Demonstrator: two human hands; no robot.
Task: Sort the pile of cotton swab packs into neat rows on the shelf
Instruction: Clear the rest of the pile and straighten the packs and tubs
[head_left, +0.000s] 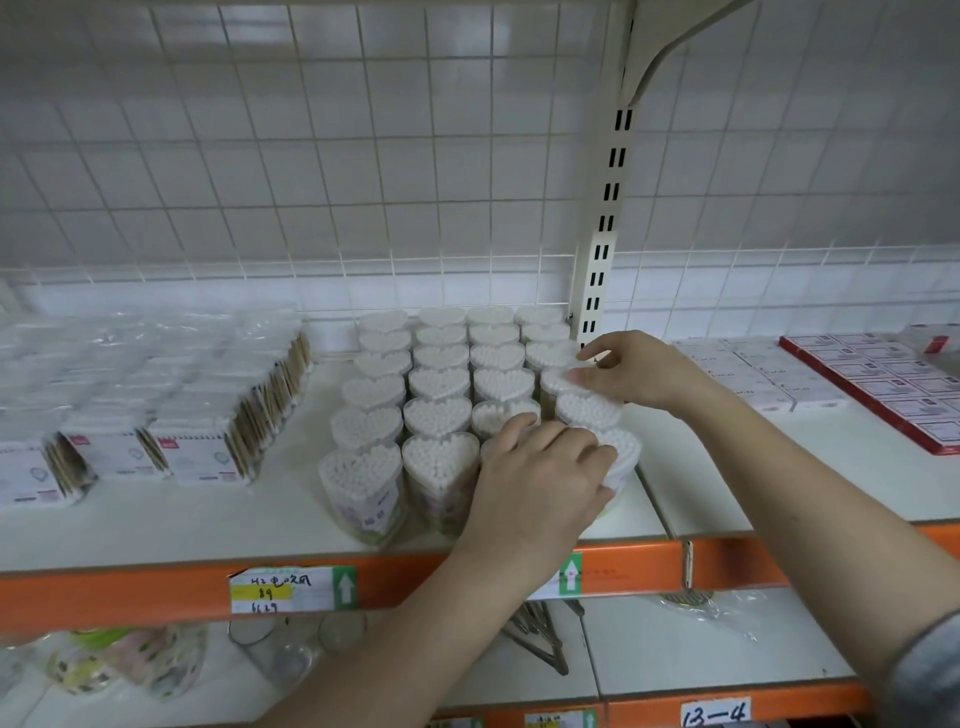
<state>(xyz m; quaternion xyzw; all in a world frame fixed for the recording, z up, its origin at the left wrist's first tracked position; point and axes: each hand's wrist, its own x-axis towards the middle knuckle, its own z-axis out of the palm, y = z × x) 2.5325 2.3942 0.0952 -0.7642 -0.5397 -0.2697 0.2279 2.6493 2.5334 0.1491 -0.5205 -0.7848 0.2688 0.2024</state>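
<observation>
Heart-shaped cotton swab tubs (440, 383) stand upright in four rows running from the shelf's (208, 519) front edge back to the white grid panel (311, 156), swab tips up, packed side by side. Your left hand (540, 478) lies palm down over the front of the third row, fingers curled over the top and far side of the front tub of the fourth row (623, 452); whether it truly grips that tub you cannot tell, since the hand hides most of it. Your right hand (641, 371) reaches in from the right and pinches the rim of a tub midway along the fourth row (558, 379), thumb and fingertips on its right edge. Between your two hands one more tub (587, 410) of that row shows. To the left, flat bagged packs of wooden-stick swabs (197, 415) lie stacked in rows; to the right, red-edged boxes (883, 384) lie near the slotted upright (602, 234).
</observation>
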